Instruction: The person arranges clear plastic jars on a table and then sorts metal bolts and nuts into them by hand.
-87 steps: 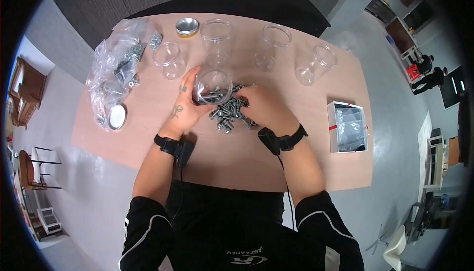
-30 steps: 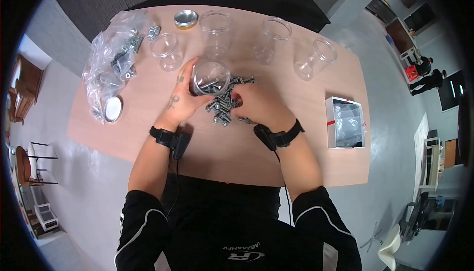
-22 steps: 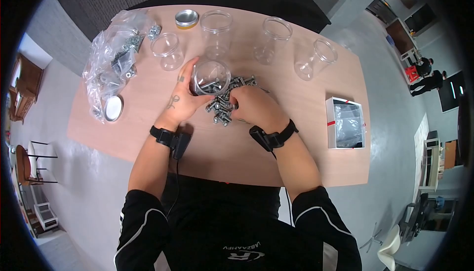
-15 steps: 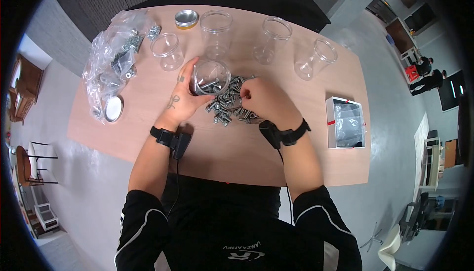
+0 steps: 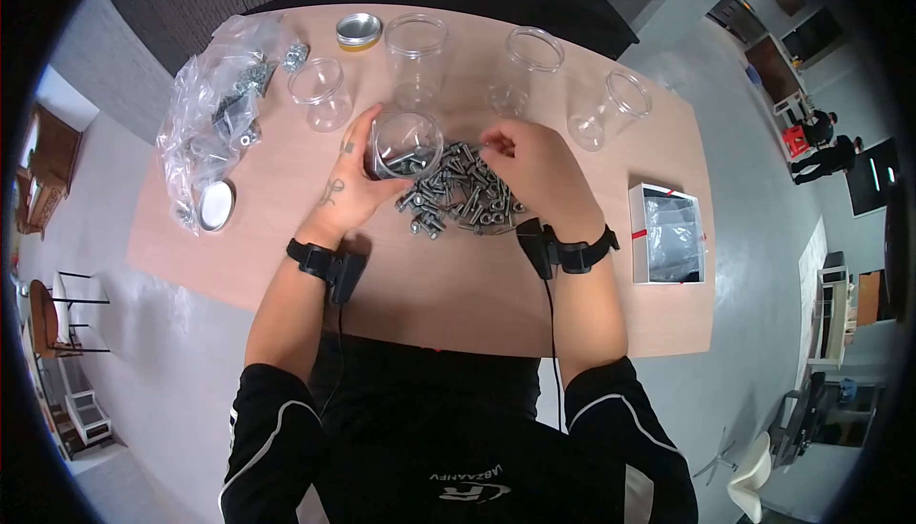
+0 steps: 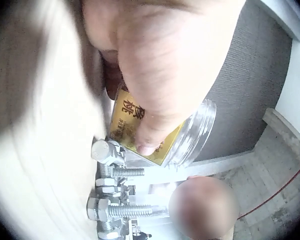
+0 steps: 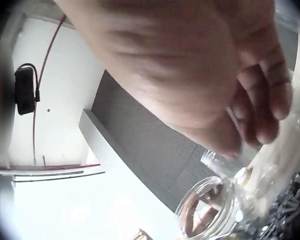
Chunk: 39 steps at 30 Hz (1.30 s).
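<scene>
A clear jar (image 5: 408,143) is standing on the worktop (image 5: 429,304) at the left edge of a pile of bolts (image 5: 463,192), with some bolts showing through it. The left hand (image 5: 349,185) is gripping its side, fingers and thumb curving around it, the thumb lying over a yellow label (image 6: 126,109). The right hand (image 5: 544,169) is hovering over the pile's far right side and hiding part of it; its fingers are curling in, but whether they are holding a bolt I cannot tell. Just beyond the left hand, a short jar (image 5: 321,94) and a tall jar (image 5: 417,61) are crowding the space; two more jars (image 5: 526,71) (image 5: 608,112) are standing farther right. A silver lid (image 5: 359,31) is lying by the tall jar. Leftward, a plastic bag (image 5: 205,109) of hardware is sprawling, a white lid (image 5: 217,206) beside it. A white box (image 5: 667,235) is sitting at the right edge.
</scene>
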Available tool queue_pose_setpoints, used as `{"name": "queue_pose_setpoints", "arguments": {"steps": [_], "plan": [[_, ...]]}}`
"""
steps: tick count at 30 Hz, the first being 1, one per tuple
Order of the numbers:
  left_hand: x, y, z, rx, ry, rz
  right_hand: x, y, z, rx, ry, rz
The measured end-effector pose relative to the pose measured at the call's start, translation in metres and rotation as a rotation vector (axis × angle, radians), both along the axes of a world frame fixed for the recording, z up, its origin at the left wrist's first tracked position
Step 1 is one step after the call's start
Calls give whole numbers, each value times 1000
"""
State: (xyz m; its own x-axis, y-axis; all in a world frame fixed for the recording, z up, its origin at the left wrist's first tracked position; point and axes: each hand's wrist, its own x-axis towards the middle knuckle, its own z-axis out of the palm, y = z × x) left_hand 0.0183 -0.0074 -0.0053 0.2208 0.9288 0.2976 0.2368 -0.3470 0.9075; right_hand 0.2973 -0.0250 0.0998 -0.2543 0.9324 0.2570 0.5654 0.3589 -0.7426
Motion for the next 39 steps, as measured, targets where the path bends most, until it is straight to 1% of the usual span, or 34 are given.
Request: {"name": "queue_pose_setpoints", "arguments": {"steps": [1,2,4,8,11,13,15,17,22,23,25,26,28,29,30,31,32,33,35,36,38,39], "plan": [[1,0,1,-3,1,2,6,1,-2,-63,-173,16],[1,0,2,-6,3,0,9,1,-6,-62,-171,13],[0,0,2,4,28,-1,14,1,-12,-165,-335,91],[0,1,0,41,61,17,7,4,-20,-247,-374,77],[0,2,-1,34,40,9,4,7,-37,-198,-387,65],[0,3,-2,55,58,15,2,12,-51,-98,-423,53],[-1,3,-3,76,76,20,1,14,-60,-106,-424,46],[-1,3,-3,16,15,-3,-2,14,-61,-114,-424,41],[0,3,-3,28,20,3,1,15,-63,-58,-483,80],[0,3,-3,22,9,-1,2,13,-52,-59,-483,81],[0,2,-2,7,17,3,10,6,-23,-185,-408,88],[0,2,-1,-7,26,6,12,4,-12,-185,-411,92],[1,1,2,-4,24,11,14,-1,3,-243,-192,35],[1,0,2,0,26,12,13,-2,6,-155,-161,42],[1,0,2,0,25,13,9,-3,10,-155,-162,43],[1,0,2,58,67,29,2,-5,13,-99,-68,26],[1,1,2,115,110,43,-5,-6,14,-43,26,8],[1,0,2,115,111,42,-11,-4,9,-43,27,7],[1,-1,2,69,92,32,-21,0,-6,-47,154,45],[1,-1,1,68,94,29,-23,1,-9,-48,156,42],[1,0,-1,102,74,18,-25,2,-11,-108,275,37],[1,1,-2,102,72,19,-22,4,-10,-108,273,38]]}}
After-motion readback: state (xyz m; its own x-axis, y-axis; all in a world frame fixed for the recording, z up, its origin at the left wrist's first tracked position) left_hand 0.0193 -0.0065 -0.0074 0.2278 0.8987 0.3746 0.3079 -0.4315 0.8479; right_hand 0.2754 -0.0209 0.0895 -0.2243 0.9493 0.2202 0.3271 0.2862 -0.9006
